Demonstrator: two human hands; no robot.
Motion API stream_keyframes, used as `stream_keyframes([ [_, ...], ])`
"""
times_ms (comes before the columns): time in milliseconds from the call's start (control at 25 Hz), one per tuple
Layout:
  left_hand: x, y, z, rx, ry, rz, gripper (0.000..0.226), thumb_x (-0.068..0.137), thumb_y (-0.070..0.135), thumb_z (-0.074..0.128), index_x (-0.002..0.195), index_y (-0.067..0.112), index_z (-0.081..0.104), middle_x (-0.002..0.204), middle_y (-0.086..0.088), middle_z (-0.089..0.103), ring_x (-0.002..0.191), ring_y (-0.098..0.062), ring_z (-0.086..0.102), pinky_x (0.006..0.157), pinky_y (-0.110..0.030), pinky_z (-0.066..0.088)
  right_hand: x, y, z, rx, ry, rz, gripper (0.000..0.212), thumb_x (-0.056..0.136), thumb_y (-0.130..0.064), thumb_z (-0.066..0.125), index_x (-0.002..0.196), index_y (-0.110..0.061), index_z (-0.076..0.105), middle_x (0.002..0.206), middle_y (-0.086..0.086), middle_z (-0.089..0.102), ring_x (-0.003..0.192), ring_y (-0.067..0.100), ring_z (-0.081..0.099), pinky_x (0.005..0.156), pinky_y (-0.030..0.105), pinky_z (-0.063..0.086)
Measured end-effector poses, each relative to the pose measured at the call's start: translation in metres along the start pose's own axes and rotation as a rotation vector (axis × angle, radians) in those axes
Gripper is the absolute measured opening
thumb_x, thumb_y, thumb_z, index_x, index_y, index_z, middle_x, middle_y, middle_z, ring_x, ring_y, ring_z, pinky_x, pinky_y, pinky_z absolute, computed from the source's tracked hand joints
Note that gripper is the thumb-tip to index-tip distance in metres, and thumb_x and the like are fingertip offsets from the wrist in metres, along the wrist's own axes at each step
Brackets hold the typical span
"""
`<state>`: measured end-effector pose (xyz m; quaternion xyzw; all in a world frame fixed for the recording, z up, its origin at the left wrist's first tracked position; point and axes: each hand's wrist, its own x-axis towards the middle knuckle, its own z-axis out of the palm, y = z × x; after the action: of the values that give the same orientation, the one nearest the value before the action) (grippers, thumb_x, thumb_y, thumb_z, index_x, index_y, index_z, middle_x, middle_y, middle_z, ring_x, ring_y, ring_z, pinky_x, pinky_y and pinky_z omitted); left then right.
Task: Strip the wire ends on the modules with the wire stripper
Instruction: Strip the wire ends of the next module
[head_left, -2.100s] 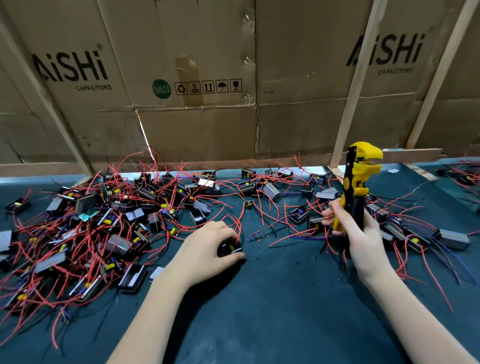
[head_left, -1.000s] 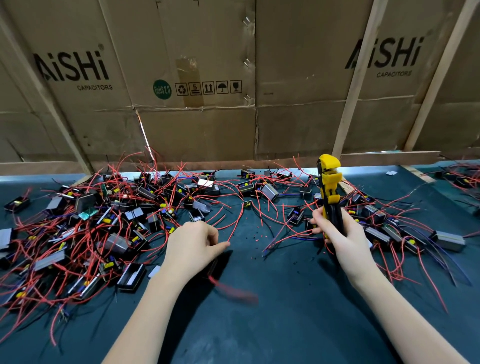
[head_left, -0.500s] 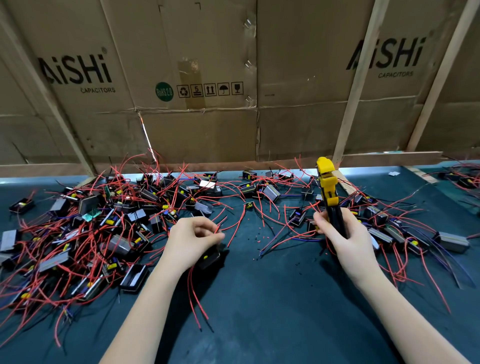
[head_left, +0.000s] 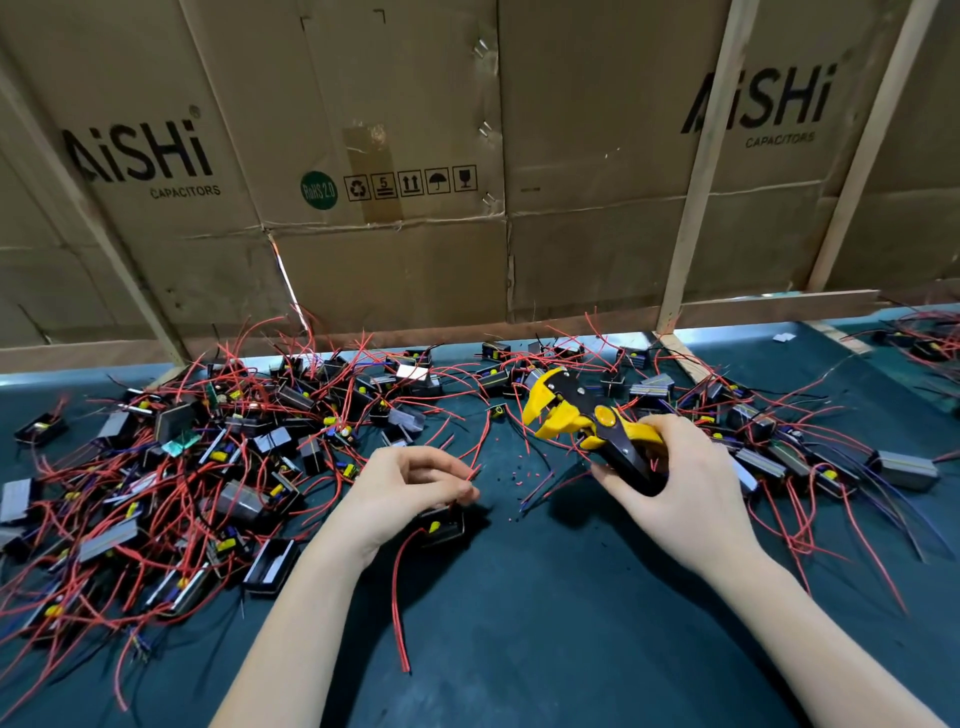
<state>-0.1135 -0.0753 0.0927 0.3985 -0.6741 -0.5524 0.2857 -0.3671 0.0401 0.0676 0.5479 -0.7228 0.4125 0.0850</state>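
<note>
My left hand (head_left: 410, 486) holds a small black module (head_left: 441, 525) just above the dark green mat and pinches one of its red wires (head_left: 472, 474) between thumb and forefinger. Another red wire (head_left: 397, 597) from the module trails toward me. My right hand (head_left: 670, 483) grips the handles of the yellow and black wire stripper (head_left: 582, 415), which lies tilted with its jaws pointing left, a short way right of the pinched wire. The jaws stand apart from the wire.
A dense pile of modules with red wires (head_left: 208, 457) covers the mat's left and back. More modules (head_left: 810, 457) lie to the right. Cardboard sheets (head_left: 395, 156) on wooden struts wall off the back. Bare mat (head_left: 545, 623) lies between my forearms.
My left hand lifted a module out of the pile and took one of its wires between the fingertips. The stripper swung from upright to tilted left, jaws toward the wire.
</note>
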Motion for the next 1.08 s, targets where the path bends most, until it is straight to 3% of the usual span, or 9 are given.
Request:
stream_keyframes([
  [120,-0.001,-0.001,0.002,0.003,-0.005,0.018,0.008,0.083,-0.004,0.071,0.088,0.002,0.070,0.081,-0.012,0.074,0.076,-0.019,0.069,0.071,-0.018,0.054,-0.001,0.002,0.003,-0.157,-0.002,-0.062,0.063,0.074,-0.049,0.078,0.123,-0.014,0.059,0.104,0.001,0.064,0.100,0.026,0.058,0.084,0.042,0.042],
  [280,0.000,-0.001,0.008,-0.009,-0.030,0.060,0.009,0.085,-0.005,0.069,0.090,0.002,0.066,0.081,-0.012,0.073,0.077,-0.019,0.068,0.076,-0.019,0.055,-0.004,0.000,0.006,-0.330,0.058,-0.122,0.051,0.069,-0.049,0.080,0.099,-0.011,0.063,0.084,0.003,0.058,0.083,0.032,0.057,0.073,0.039,0.038],
  [440,0.001,-0.002,0.013,0.052,-0.085,0.070,0.008,0.089,-0.001,0.066,0.091,0.004,0.062,0.085,-0.010,0.077,0.086,-0.023,0.071,0.079,-0.023,0.052,-0.006,-0.002,0.008,-0.456,-0.006,-0.133,0.051,0.066,-0.052,0.077,0.091,-0.011,0.061,0.081,0.004,0.055,0.080,0.033,0.055,0.072,0.040,0.039],
  [560,0.001,-0.004,0.015,0.109,-0.111,0.069,0.007,0.090,0.003,0.066,0.094,0.005,0.060,0.084,-0.010,0.077,0.081,-0.023,0.066,0.079,-0.030,0.047,-0.008,-0.003,0.010,-0.496,-0.053,-0.154,0.053,0.063,-0.052,0.080,0.091,-0.010,0.062,0.082,0.005,0.057,0.080,0.033,0.055,0.072,0.041,0.040],
  [680,0.002,-0.006,0.018,0.102,-0.072,0.064,0.011,0.088,0.006,0.070,0.099,0.007,0.068,0.081,-0.008,0.077,0.077,-0.015,0.065,0.078,-0.026,0.051,-0.008,-0.005,0.010,-0.516,-0.072,-0.149,0.054,0.062,-0.051,0.081,0.091,-0.010,0.062,0.083,0.006,0.058,0.080,0.033,0.056,0.072,0.042,0.041],
  [840,0.003,-0.008,0.021,0.001,-0.028,0.060,0.008,0.082,0.005,0.076,0.089,0.009,0.076,0.081,-0.012,0.077,0.080,-0.017,0.073,0.079,-0.026,0.056,-0.007,-0.004,0.008,-0.521,-0.076,-0.142,0.053,0.061,-0.050,0.081,0.090,-0.011,0.061,0.083,0.006,0.057,0.080,0.033,0.055,0.071,0.041,0.040],
  [1080,0.004,-0.010,0.025,-0.016,0.004,0.079,0.003,0.082,0.004,0.075,0.083,0.006,0.074,0.078,-0.012,0.076,0.077,-0.017,0.073,0.079,-0.025,0.056,-0.009,-0.008,0.012,-0.494,-0.067,-0.173,0.055,0.061,-0.053,0.080,0.091,-0.011,0.062,0.083,0.005,0.057,0.079,0.032,0.055,0.071,0.041,0.041],
])
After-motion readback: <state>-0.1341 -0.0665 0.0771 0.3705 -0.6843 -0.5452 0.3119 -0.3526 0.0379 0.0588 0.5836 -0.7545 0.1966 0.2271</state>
